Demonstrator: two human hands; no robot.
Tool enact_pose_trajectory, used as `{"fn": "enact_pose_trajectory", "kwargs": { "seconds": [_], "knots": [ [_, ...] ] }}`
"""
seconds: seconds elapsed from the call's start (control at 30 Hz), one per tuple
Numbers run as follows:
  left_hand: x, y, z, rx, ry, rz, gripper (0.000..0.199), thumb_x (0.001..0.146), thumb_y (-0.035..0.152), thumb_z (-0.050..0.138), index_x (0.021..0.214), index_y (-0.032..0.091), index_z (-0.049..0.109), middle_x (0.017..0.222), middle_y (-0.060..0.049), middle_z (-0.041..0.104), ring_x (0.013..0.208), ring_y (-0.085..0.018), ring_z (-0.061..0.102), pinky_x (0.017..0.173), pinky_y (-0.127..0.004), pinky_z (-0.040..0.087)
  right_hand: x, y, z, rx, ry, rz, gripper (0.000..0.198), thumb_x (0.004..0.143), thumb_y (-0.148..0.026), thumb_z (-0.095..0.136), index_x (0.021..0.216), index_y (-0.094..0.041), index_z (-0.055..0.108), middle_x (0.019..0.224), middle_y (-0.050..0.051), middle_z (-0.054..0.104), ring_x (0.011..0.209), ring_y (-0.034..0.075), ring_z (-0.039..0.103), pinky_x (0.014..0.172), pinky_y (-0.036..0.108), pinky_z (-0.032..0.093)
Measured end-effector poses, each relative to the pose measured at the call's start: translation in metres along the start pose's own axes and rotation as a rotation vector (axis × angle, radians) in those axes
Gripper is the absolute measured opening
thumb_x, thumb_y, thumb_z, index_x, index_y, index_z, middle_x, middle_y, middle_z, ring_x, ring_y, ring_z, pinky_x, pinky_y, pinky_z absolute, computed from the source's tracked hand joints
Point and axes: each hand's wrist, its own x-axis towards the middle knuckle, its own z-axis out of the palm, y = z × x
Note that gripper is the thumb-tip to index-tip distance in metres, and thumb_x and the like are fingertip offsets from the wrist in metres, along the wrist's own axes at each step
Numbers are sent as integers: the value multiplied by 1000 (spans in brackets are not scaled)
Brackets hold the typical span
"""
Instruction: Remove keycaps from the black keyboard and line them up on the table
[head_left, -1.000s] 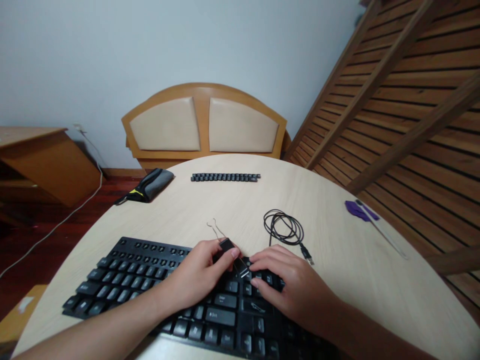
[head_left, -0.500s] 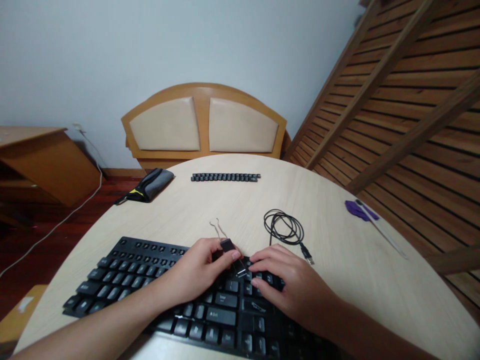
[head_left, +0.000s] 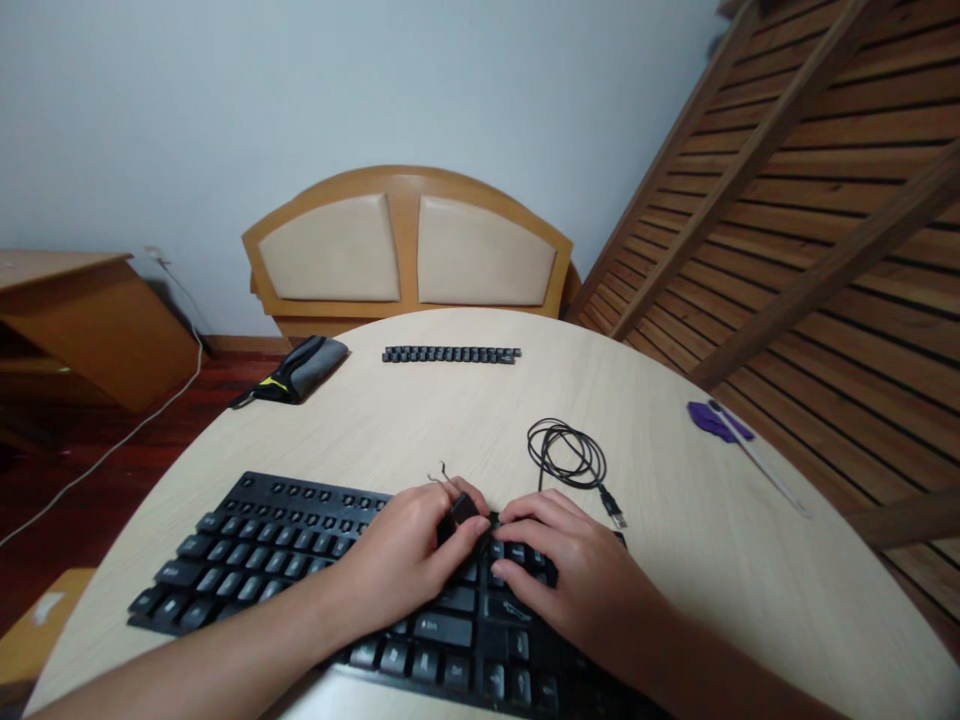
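A black keyboard (head_left: 255, 550) lies along the table's near side; its two farthest rows on the left show bare switch posts without keycaps. My left hand (head_left: 405, 545) is closed around a keycap puller (head_left: 463, 508) with a black handle and thin wire prongs pointing up and away. The puller's lower end is down at the keys near the number pad, hidden behind my thumb. My right hand (head_left: 577, 560) rests over the number pad, fingers apart and touching the keyboard, holding nothing I can see. Loose black keycaps (head_left: 450, 355) stand in rows at the table's far side.
A coiled black cable (head_left: 566, 455) with a USB plug (head_left: 613, 507) lies beyond my right hand. A grey and black pouch (head_left: 304, 370) sits at the far left edge. On the right, a white stick-like tool (head_left: 765, 465) lies across a purple cloth (head_left: 709, 420).
My left hand has moved slightly right and turned, bringing the puller's lower end behind my thumb and closer to the right hand. My right hand has barely shifted.
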Motion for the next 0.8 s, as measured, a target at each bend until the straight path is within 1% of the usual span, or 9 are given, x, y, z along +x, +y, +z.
{"fn": "enact_pose_trajectory", "kwargs": {
  "seconds": [0.13,0.2,0.27,0.3,0.37,0.5,0.6,0.7,0.8],
  "knots": [
    [0,5,-1,2,-40,-35,19,97,27,46,97,19,63,90,-3,70,83,-18,65,82,-33,48,-1,-1,3,25,11,38,15,81,-18,67,95,-19,71,98,7,67,95,22,60,86,37,49],
    [1,8,-2,-11,-74,-36,29,99,28,41,84,18,64,87,-3,70,79,-17,64,81,-33,47,0,-1,4,35,13,50,14,82,-18,66,94,-19,72,98,7,68,95,23,60,86,37,49],
    [2,11,-4,-30,-107,-28,42,101,29,36,68,18,59,87,-4,69,78,-16,63,80,-32,46,1,-1,4,40,12,56,13,82,-18,66,93,-20,72,98,7,68,95,23,60,86,38,49],
    [2,11,-5,-40,-117,-30,46,101,30,34,62,18,56,88,-4,69,78,-16,63,81,-32,46,1,-1,4,42,10,56,13,82,-18,67,93,-20,72,98,6,68,95,23,60,86,38,49],
    [2,12,-6,-65,-130,-52,49,102,31,32,60,18,54,88,-5,67,79,-16,62,81,-32,45,2,-1,3,48,7,54,12,82,-18,67,93,-19,72,98,6,68,96,22,60,86,37,49],
    [2,9,-6,-154,-149,-121,50,103,36,27,66,18,55,76,-3,62,74,-15,59,79,-31,44,0,-2,4,64,13,29,9,85,-14,63,92,-17,69,96,7,67,95,22,60,86,37,49],
    [2,5,-6,-234,-159,-156,47,103,40,26,78,17,58,68,0,57,70,-15,56,80,-30,43,-1,-2,6,56,24,4,9,86,-11,61,91,-16,67,95,8,67,94,22,61,84,37,50],
    [3,2,-6,-283,-156,-162,43,103,41,29,90,15,60,69,1,57,73,-15,56,83,-30,42,0,-3,7,39,21,3,9,85,-9,61,90,-14,66,96,8,66,94,22,61,84,37,51],
    [3,1,-6,-306,-153,-168,43,103,41,29,91,14,60,70,1,57,73,-15,56,83,-30,41,0,-4,8,37,20,-3,9,85,-7,61,90,-13,65,97,9,67,94,22,62,84,37,51]
  ]
}}
